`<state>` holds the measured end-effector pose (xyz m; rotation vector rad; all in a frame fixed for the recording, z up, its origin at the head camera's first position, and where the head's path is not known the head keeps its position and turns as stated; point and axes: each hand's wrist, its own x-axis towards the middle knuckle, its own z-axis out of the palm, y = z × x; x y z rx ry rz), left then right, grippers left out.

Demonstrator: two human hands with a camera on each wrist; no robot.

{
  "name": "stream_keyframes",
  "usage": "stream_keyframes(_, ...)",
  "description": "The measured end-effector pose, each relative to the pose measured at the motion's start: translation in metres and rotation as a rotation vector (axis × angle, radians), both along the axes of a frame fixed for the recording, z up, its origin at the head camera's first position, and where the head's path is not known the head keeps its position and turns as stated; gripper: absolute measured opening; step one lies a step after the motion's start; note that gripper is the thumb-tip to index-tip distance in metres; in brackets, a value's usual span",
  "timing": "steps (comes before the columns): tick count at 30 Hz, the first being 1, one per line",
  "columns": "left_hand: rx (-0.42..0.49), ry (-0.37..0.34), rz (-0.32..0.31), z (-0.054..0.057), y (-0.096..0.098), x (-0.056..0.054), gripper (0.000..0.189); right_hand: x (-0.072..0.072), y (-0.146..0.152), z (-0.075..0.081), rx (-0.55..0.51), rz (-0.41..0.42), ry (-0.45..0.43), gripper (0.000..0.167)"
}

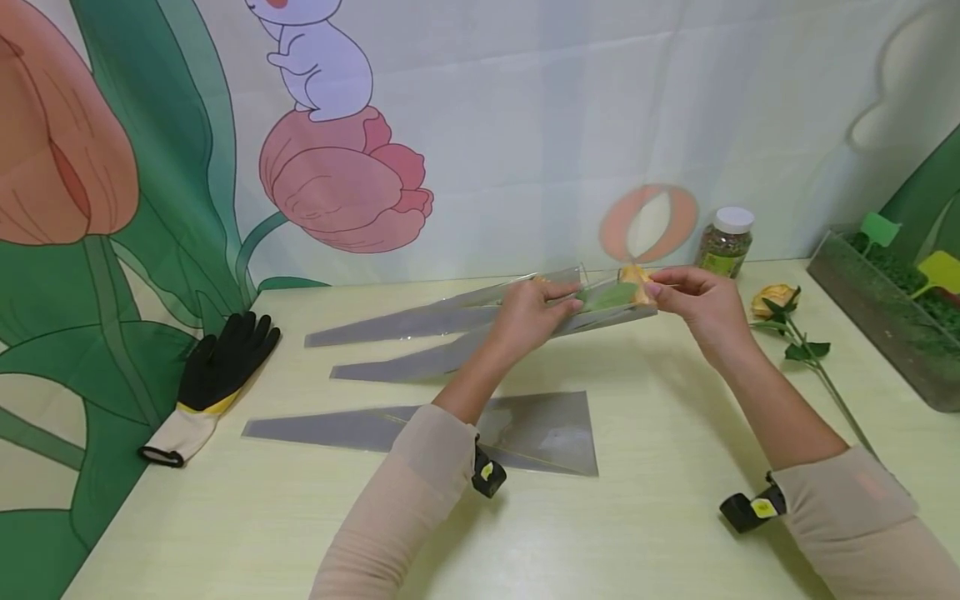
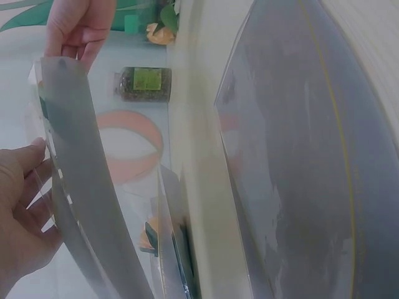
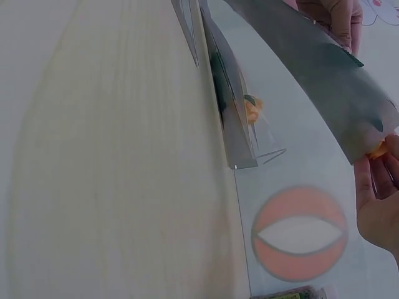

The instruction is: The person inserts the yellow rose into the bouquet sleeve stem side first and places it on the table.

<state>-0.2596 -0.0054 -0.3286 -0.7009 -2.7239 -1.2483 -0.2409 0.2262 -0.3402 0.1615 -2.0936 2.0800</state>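
My left hand (image 1: 528, 317) grips a long, tapered grey-and-clear flower sleeve (image 2: 93, 149) near its wide end, raised off the table. Inside it lies a yellow-orange rose (image 1: 636, 282) with a green leaf (image 1: 613, 297), its bloom at the sleeve's mouth. The fingers of my right hand (image 1: 701, 312) pinch the bloom at that mouth; in the right wrist view the sleeve hides most of the flower. Behind, a second sleeve (image 1: 390, 325) with a rose inside lies on the table. A third sleeve (image 1: 555, 429) lies flat in front, under my left forearm.
Another yellow rose (image 1: 776, 300) lies on the right of the table (image 1: 637, 533). A white-lidded jar (image 1: 726, 242) stands by the wall. Far right is a clear planter box (image 1: 885, 333) with greenery; a black-and-white work glove (image 1: 213, 383) lies at the left edge.
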Motion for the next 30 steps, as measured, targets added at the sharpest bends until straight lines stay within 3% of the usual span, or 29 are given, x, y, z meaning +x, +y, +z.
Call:
stream_keyframes(8, 0.003, -0.011, 0.003, 0.0001, 0.0010, -0.0011, 0.031, -0.0014, -0.0020, 0.0004, 0.114, -0.021, -0.007, 0.008)
stream_keyframes(16, -0.001, -0.023, 0.014, 0.0008, 0.0027, -0.0006, 0.032, -0.0020, -0.0022, 0.0001, 0.158, 0.004, -0.031, 0.019)
stream_keyframes(23, 0.027, -0.026, 0.020, 0.0018, 0.0025, 0.0002, 0.030, -0.0021, -0.0035, -0.0001, 0.202, 0.068, -0.048, 0.017)
stream_keyframes(30, 0.032, -0.032, 0.012, 0.0017, 0.0013, 0.0005, 0.031, -0.0022, -0.0048, -0.0005, 0.142, 0.159, -0.037, 0.023)
